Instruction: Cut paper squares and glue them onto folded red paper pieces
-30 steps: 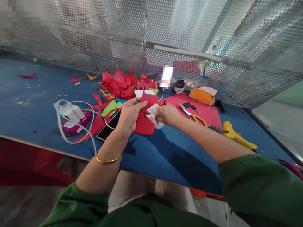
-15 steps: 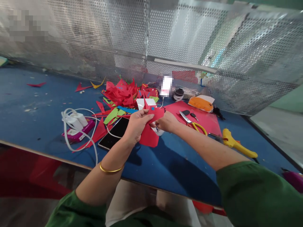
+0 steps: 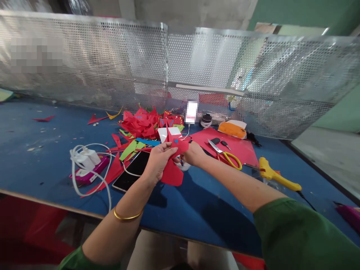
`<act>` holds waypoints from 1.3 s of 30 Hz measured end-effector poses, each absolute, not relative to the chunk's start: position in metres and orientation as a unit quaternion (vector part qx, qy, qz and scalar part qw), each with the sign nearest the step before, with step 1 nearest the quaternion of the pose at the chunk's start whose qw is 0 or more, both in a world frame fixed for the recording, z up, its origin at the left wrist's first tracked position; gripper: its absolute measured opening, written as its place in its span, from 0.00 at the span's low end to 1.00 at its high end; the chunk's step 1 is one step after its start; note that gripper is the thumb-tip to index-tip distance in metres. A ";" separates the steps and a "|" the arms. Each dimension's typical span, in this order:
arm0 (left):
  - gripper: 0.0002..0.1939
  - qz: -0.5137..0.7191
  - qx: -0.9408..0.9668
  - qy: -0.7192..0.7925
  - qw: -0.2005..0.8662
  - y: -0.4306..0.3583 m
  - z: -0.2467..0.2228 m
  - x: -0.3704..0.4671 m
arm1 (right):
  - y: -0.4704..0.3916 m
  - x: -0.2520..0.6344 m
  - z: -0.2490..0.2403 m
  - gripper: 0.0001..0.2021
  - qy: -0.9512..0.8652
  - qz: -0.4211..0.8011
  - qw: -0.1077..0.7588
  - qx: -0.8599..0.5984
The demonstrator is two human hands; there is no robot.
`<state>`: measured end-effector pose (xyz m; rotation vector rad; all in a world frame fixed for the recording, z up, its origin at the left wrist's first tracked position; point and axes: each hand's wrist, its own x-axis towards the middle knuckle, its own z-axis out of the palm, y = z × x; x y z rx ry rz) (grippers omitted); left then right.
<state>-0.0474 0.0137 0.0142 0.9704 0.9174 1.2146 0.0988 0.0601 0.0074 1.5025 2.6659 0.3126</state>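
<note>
My left hand [image 3: 155, 162] pinches a red paper-like cutout [image 3: 172, 175] between thumb and fingers, above the front of the table. A small blue square [image 3: 176, 141] shows near the top of this cutout. Just right of it is my right hand [image 3: 195, 153], its fingers curled and partly hidden at the cutout's edge. Whatever they may hold is too small to make out. Below those fingers stands a small whitish container [image 3: 185, 166] with coloured bits in it, partly covered by the cutout and hand.
Behind my hands lies a heap of red cutouts [image 3: 140, 122]. At left are a tablet-like device [image 3: 132, 172] and a purple power strip [image 3: 92, 171] with white cables. Scissors [image 3: 230, 159] rest on a red sheet [image 3: 247, 152], with a yellow glue gun [image 3: 275, 176] farther right. Perforated mesh [image 3: 118, 63] borders the back.
The camera view has tilted up, so everything sits lower in the picture. Both hands keep nearly the same place over the table, the left one still holding the red cutout.
</note>
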 end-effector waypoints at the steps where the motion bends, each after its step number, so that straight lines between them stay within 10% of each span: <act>1: 0.15 0.528 0.423 0.399 0.619 0.013 0.014 -0.047 | 0.060 0.099 0.007 0.12 0.864 0.097 0.027 0.493; 26: 0.15 0.505 0.451 0.404 0.615 0.011 0.013 -0.044 | 0.046 0.155 0.012 0.06 0.693 -0.280 -0.337 0.572; 39: 0.07 0.331 0.598 0.375 0.626 -0.009 0.010 -0.029 | -0.035 0.177 0.020 0.06 0.677 -0.284 -0.406 0.544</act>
